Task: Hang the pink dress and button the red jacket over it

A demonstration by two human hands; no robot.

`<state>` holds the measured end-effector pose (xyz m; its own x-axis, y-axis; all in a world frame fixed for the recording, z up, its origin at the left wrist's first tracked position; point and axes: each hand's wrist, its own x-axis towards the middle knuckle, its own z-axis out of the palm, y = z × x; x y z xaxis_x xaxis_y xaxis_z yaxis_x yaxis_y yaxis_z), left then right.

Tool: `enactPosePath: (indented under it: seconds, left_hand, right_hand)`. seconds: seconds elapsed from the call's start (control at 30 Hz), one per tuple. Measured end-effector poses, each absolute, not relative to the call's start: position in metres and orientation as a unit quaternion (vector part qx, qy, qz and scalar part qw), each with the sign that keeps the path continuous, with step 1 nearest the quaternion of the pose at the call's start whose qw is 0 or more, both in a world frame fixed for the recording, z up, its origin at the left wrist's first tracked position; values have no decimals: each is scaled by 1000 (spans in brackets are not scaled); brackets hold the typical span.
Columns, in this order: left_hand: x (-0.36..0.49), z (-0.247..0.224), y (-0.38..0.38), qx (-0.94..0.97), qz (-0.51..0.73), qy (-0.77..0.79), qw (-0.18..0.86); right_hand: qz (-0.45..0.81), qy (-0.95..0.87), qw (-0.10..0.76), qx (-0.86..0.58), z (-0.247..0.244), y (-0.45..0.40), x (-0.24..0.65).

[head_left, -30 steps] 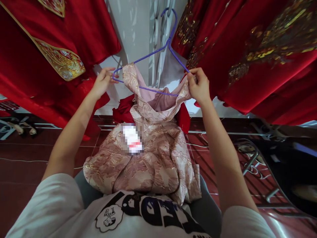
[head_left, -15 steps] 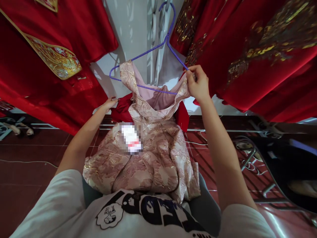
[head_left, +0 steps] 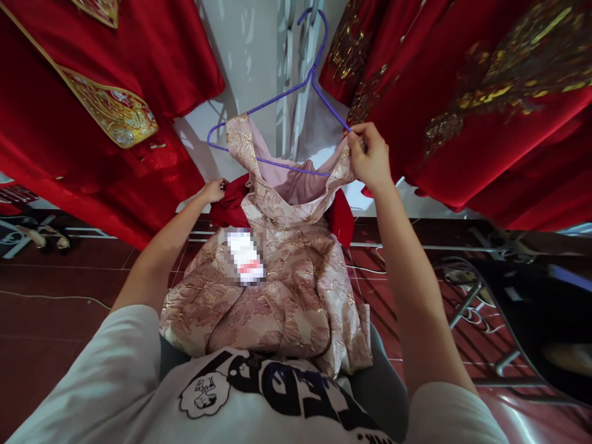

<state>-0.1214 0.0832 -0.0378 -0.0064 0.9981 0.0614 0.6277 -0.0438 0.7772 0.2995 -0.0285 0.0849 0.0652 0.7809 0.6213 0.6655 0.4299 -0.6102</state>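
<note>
A pink and gold brocade dress [head_left: 282, 302] lies spread over my lap, its neckline facing away from me. The purple hanger [head_left: 282, 95] sits inside its shoulders, hook pointing up and away. My right hand [head_left: 370, 154] pinches the hanger's right arm together with the dress's right shoulder. At the left, my left hand [head_left: 214, 190] is closed on the edge of red cloth [head_left: 234, 203] beside the bodice. More red cloth [head_left: 341, 219] shows at the bodice's right side. A blurred-out white rectangle [head_left: 245, 256] lies on the skirt.
Red garments with gold decoration hang at the left [head_left: 152, 55] and right [head_left: 430, 166]. A white metal rack [head_left: 296, 68] stands against the wall ahead. On the right is a black chair [head_left: 531, 320] with metal legs. Cables and shoes [head_left: 46, 237] lie on the red tiled floor [head_left: 50, 345].
My left hand has shifted slightly right and its fingers have curled in on the red cloth. My right hand keeps its grip on the hanger and shoulder. The view has moved a little.
</note>
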Motion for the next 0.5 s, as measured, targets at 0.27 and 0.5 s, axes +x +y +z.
enactPosePath:
  seconds: [0.27, 0.5]
  left_hand:
    - [-126, -5, 88, 599, 433, 646, 191]
    - [-121, 115, 92, 683, 447, 576, 46]
  right_hand:
    - [62, -676, 499, -539, 85, -24, 302]
    - [47, -681, 469, -560, 91, -34, 303]
